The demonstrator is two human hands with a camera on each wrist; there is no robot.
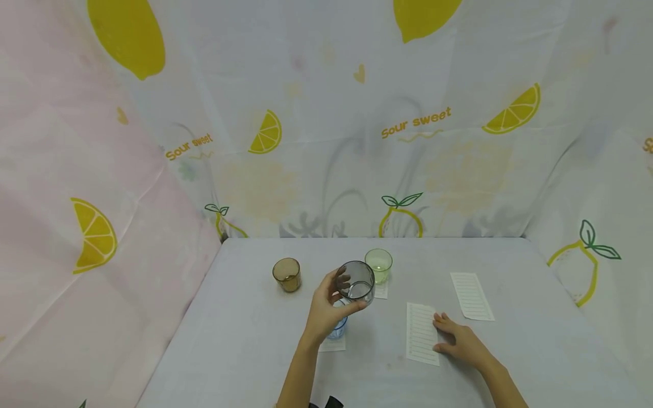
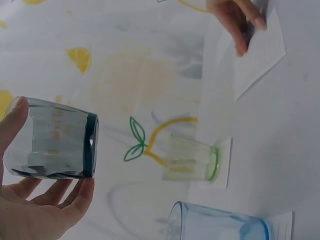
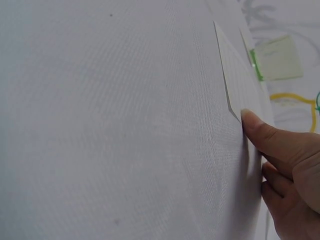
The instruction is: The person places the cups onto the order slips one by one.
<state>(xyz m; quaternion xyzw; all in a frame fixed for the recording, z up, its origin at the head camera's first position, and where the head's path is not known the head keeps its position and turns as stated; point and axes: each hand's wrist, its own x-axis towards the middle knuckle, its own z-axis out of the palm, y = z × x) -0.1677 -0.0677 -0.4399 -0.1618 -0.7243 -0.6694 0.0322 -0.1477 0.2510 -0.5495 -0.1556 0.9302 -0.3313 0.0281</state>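
Note:
A clear grey drinking glass (image 1: 359,281) is up above the table in my left hand (image 1: 323,317), the thumb on one side and the fingers on the other. In the left wrist view the glass (image 2: 60,142) looks smooth-walled with a dark, thick base. My right hand (image 1: 463,344) rests at the right edge of a lined paper sheet (image 1: 422,334) lying on the table. Its thumb is right at a corner of the sheet in the right wrist view, with the fingers loosely bent. Behind and below the grey glass, a blue glass (image 1: 338,328) is partly hidden.
The blue glass stands on a paper sheet (image 1: 333,345). A green glass (image 1: 379,263) stands on another sheet (image 1: 381,291) farther back. An amber glass (image 1: 287,276) is at the left, and one more lined sheet (image 1: 471,296) lies at the right. Lemon-print cloth surrounds the white table (image 1: 229,340).

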